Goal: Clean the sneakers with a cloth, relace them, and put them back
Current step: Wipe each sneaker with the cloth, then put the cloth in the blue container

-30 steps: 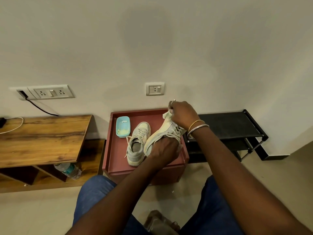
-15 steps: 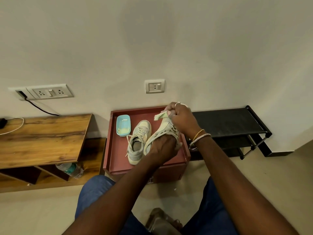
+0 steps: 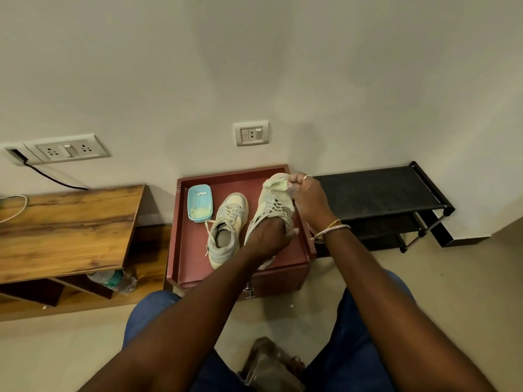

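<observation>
Right hand [image 3: 308, 202]: fingers curled, pinching a pale cloth [image 3: 276, 185] against the toe of the raised sneaker [image 3: 267, 209]. Left hand [image 3: 268, 236]: clamped round the same shoe at its laced middle, near the opening, toe tilted up and away; the heel end points down toward the red cabinet [image 3: 181, 222], and contact there cannot be told. Raised sneaker, by judgement: light, with a soft upper that gives under rubbing and a stiff sole. It is best held at the collar and sole edge, so the toe takes pressure without folding. Cloth: limp, best bunched for purchase. Second sneaker [image 3: 226, 227]: flat on the cabinet top, just beside the first, laces trailing. Blue dish [image 3: 199, 203]: behind it, near the wall. Black rack [image 3: 376, 190]: to the right.
</observation>
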